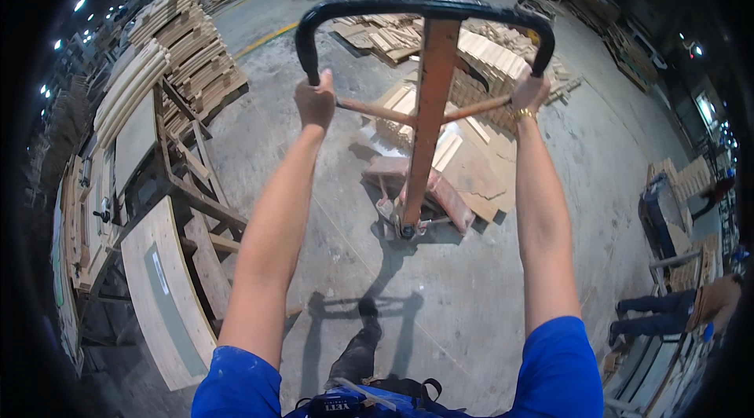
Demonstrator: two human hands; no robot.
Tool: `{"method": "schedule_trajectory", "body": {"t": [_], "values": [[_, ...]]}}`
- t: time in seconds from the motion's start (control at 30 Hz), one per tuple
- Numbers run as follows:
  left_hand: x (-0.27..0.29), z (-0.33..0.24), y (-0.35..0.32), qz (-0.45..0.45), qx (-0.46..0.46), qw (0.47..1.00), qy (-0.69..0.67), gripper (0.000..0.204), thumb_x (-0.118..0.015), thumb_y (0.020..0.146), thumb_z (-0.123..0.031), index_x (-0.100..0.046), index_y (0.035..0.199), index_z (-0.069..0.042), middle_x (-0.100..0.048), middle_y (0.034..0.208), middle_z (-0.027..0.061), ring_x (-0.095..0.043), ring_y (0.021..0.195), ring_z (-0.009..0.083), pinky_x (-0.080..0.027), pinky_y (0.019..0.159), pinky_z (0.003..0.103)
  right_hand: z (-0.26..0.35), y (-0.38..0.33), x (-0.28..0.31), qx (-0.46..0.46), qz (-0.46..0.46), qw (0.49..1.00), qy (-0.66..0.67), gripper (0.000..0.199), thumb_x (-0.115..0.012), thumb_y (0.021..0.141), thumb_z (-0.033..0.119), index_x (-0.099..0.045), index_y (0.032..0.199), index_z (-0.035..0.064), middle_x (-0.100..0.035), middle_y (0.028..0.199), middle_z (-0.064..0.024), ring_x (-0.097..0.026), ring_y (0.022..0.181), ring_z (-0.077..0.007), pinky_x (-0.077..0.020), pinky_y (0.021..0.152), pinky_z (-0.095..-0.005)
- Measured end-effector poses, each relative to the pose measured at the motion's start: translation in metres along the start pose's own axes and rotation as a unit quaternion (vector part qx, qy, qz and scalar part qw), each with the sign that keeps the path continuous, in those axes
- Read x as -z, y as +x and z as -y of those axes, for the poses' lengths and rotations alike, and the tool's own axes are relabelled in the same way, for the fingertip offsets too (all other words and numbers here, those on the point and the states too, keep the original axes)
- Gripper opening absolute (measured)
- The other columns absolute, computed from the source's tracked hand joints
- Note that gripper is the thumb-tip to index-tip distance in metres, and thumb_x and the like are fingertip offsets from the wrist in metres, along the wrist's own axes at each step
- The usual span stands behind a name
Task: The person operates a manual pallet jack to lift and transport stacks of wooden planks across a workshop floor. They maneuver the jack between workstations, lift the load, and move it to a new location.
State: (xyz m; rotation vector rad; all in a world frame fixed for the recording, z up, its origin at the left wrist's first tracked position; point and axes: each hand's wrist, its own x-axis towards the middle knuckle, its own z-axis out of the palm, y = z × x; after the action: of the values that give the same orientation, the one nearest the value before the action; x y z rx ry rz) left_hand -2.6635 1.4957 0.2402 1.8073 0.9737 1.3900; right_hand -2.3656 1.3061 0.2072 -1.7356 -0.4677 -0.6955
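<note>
Both of my arms reach forward to a pallet jack's wide black handle (420, 4), which bends down at each end. My left hand (316, 100) is wrapped round its left end and my right hand (530, 93) round its right end. A worn orange shaft (432, 104) runs from the handle down to a pivot near the floor, with two thin braces spreading toward the grips. The faded red base (452, 199) sits low behind the shaft. Beyond it, partly hidden by the shaft, light wooden strips (491, 53) lie stacked on wooden boards.
At left stand a tall stack of planks (192, 56) and a wooden workbench (137, 143), with a curved panel (166, 292) leaning beside it. Concrete floor (345, 221) lies around the jack. Another person (675, 309) is at the right, near more stacked wood (691, 178).
</note>
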Motion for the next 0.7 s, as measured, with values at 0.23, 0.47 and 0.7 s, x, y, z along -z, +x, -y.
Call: {"method": "schedule_trajectory", "body": {"t": [0.23,0.47,0.7], "values": [[-0.073,0.034,0.097,0.018,0.048,0.996,0.078,0.026,-0.059,0.076,-0.022,-0.056,0.067,0.002,-0.058,0.064,0.0204,-0.060,0.070,0.0346,-0.044,0.062,0.039,-0.028,0.041,-0.095,-0.012,0.005,0.999,0.051,0.019,-0.048,0.078,0.003,-0.064,0.087,0.0057,-0.062,0.069,-0.0116,-0.060,0.064,-0.0199,-0.0445,0.060,-0.0304],[-0.156,0.078,0.213,0.069,0.124,0.979,0.146,0.032,-0.059,0.076,-0.029,-0.061,0.076,0.003,-0.061,0.075,0.0239,-0.060,0.081,0.0360,-0.046,0.069,0.039,-0.043,0.079,-0.185,-0.001,-0.036,0.999,0.023,0.020,-0.049,0.075,0.002,-0.065,0.086,0.0057,-0.062,0.069,-0.0111,-0.059,0.063,-0.0197,-0.0442,0.060,-0.0306],[-0.240,0.126,0.321,0.099,0.126,0.978,0.132,0.026,-0.059,0.076,-0.025,-0.056,0.069,0.000,-0.053,0.060,0.0070,-0.051,0.056,0.0171,-0.039,0.054,0.033,-0.057,0.117,-0.260,-0.062,-0.053,0.996,0.047,0.018,-0.051,0.074,0.002,-0.065,0.086,0.0046,-0.064,0.075,-0.0112,-0.061,0.070,-0.0197,-0.0448,0.066,-0.0301]]}}
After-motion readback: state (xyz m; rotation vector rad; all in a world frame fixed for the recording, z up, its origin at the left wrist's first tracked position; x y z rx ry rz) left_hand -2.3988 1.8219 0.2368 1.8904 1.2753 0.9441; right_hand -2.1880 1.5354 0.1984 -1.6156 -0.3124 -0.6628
